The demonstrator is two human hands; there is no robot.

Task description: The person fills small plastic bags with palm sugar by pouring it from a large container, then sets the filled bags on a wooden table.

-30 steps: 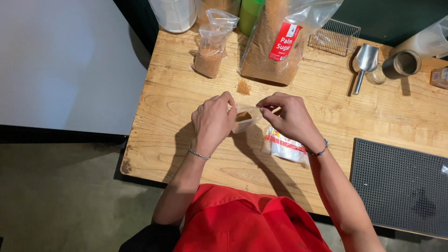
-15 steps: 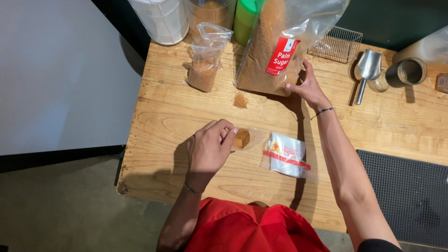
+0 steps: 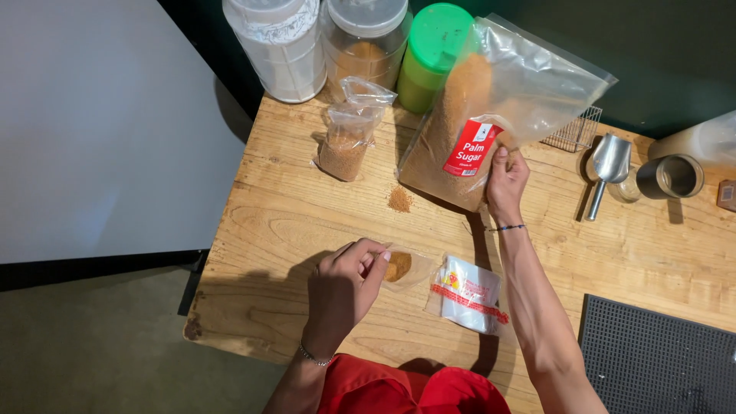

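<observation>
My left hand point(image 3: 346, 282) pinches a small clear pouch point(image 3: 400, 268) with a little brown sugar in it, low on the wooden table point(image 3: 291, 222). My right hand point(image 3: 502, 180) is stretched forward and grips the lower edge of a big clear bag of brown sugar point(image 3: 491, 107), which stands tilted with a red label. A flat stack of empty printed pouches point(image 3: 468, 295) lies just right of the small pouch. A small spill of sugar point(image 3: 399, 199) sits between the bags.
A half-filled clear bag of sugar point(image 3: 349, 138) stands at the back left. Behind it are a white jar point(image 3: 280, 42), a clear jar point(image 3: 364, 38) and a green-lidded jar point(image 3: 429, 54). A metal scoop point(image 3: 606, 165), a metal cup point(image 3: 668, 176) and a wire rack point(image 3: 575, 130) are at the right; a black mat point(image 3: 659, 360) lies near right.
My right hand left the small pouch, reached forward to the big sugar bag and now grips it. My left hand stays on the small pouch.
</observation>
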